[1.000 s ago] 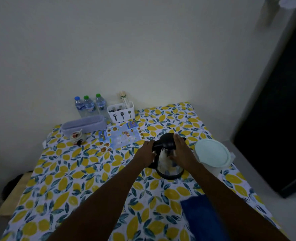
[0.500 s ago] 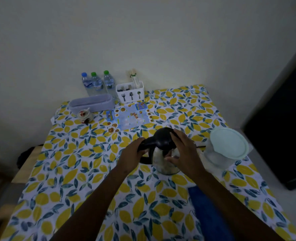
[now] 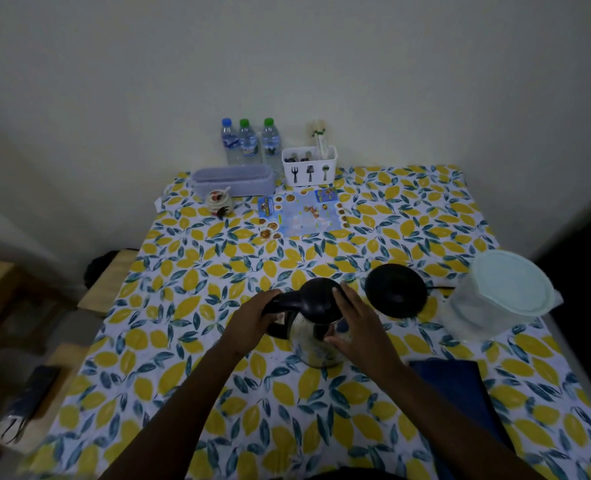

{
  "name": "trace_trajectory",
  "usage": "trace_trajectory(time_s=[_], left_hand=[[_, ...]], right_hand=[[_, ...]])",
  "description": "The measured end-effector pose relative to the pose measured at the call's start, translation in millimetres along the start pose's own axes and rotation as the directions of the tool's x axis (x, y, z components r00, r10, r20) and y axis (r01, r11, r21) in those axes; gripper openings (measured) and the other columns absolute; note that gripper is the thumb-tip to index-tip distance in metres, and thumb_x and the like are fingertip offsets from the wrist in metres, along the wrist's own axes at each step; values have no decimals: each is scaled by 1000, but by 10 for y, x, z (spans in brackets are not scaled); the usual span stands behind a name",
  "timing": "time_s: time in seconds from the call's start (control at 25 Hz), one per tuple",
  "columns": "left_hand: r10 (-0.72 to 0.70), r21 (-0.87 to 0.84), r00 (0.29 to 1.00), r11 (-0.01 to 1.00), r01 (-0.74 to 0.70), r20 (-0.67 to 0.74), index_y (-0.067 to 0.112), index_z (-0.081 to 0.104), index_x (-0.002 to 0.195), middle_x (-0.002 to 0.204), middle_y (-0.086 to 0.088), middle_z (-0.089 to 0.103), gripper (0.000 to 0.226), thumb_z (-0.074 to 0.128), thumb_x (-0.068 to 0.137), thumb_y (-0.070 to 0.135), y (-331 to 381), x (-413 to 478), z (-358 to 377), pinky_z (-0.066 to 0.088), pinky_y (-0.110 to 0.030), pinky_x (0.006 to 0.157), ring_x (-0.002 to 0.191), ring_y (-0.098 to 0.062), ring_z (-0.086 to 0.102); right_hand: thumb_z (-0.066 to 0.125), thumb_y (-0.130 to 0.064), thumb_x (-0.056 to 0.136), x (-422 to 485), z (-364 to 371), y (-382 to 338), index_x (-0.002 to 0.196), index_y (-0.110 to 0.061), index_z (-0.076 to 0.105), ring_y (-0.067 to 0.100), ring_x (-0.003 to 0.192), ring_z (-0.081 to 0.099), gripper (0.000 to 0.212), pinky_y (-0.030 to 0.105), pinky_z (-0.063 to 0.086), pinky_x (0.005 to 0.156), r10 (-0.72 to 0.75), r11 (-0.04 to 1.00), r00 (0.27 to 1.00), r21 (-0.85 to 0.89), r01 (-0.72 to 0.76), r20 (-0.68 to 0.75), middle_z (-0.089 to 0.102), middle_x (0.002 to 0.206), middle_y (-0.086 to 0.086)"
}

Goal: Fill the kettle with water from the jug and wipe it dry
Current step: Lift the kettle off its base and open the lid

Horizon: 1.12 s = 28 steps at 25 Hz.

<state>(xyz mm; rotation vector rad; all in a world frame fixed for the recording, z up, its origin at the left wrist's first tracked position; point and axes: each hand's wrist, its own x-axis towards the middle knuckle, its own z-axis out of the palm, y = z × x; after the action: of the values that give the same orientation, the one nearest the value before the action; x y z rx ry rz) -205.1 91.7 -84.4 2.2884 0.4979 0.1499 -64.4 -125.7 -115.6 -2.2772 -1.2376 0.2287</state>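
A steel kettle (image 3: 316, 344) with a black lid and handle sits between my hands at the middle of the lemon-print table (image 3: 190, 341). My left hand (image 3: 250, 323) is wrapped around its black handle. My right hand (image 3: 360, 329) presses against the kettle's right side and lid edge. The kettle's round black base (image 3: 396, 291) lies bare on the cloth just right of it, its cord running right. A clear plastic jug (image 3: 495, 299) with a pale green lid stands at the right edge. A blue cloth (image 3: 460, 386) lies near my right forearm.
Along the far wall stand three water bottles (image 3: 249, 142), a white cutlery holder (image 3: 309, 166), a lilac box (image 3: 233, 181), a small ceramic pot (image 3: 219, 202) and a printed card (image 3: 301, 213). Wooden stools (image 3: 107, 285) stand left of the table.
The kettle has come off its black base and moved left toward me, held in both hands; the base now lies uncovered. The camera has tilted further down.
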Motion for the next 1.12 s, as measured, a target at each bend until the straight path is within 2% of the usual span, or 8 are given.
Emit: trace_trajectory(time_s=[0.16,0.36,0.6,0.72,0.76,0.88,0.96,1.12], left_hand=[[-10,-33,1000,999,10,19,16,40,142,144,-9,46,50,56,96,26,272,29,58,38,-28,101,131,-25,46],[-28,258,999,965,35,-32,23,32,145,149,-2,43,74,49,86,65,702,218,367,24,-54,115,137,-25,39],[53,390,983,921,21,-177,18,33,144,140,-5,52,64,42,93,55,735,177,484,33,-48,107,124,-27,52],[33,73,964,997,-14,-264,18,35,143,126,-11,62,49,38,100,40,817,116,383,49,-37,88,104,-25,63],[20,-51,957,998,-36,-288,18,36,144,128,-10,62,45,37,101,35,825,70,342,49,-32,85,106,-23,62],[-81,-383,960,923,-29,-268,20,36,145,141,-1,50,41,34,104,25,785,-90,218,41,-27,97,125,-15,49],[-193,-576,960,816,42,-203,19,37,145,147,-1,44,41,31,105,27,742,-171,157,37,-29,104,133,-18,43],[-318,-727,934,679,105,-162,15,41,143,148,-11,44,49,26,103,40,575,-325,62,33,-45,115,137,-26,42]], right_hand=[[55,-64,82,-79,-69,10,153,-13,7,20,149,-5,100,48,7,120,103,977,994,-186,-107,-31,-2,162,1],[44,-65,87,-208,-106,76,152,-21,-1,25,149,-10,90,51,4,119,124,945,991,-310,-103,50,-16,157,-3],[46,-66,86,-201,-16,82,152,-26,0,22,149,-7,90,51,6,118,168,957,985,-243,-158,23,-13,158,-8],[52,-62,85,-220,5,78,152,-26,4,23,149,-2,90,53,8,118,166,966,986,-198,-165,-8,-5,160,-7],[53,-61,85,-223,5,61,152,-26,3,23,149,-2,90,53,9,117,165,966,986,-199,-166,-20,-3,160,-6],[54,-57,87,-256,17,-6,150,-32,-3,22,149,-3,89,53,11,117,152,961,987,-225,-159,-47,1,162,-3],[55,-53,88,-276,13,-41,149,-34,-4,22,149,-1,88,52,13,117,156,957,986,-238,-165,-58,3,163,0],[61,-47,88,-284,-3,-100,149,-36,-5,23,150,2,91,52,16,117,165,961,985,-217,-174,-59,5,163,0]])
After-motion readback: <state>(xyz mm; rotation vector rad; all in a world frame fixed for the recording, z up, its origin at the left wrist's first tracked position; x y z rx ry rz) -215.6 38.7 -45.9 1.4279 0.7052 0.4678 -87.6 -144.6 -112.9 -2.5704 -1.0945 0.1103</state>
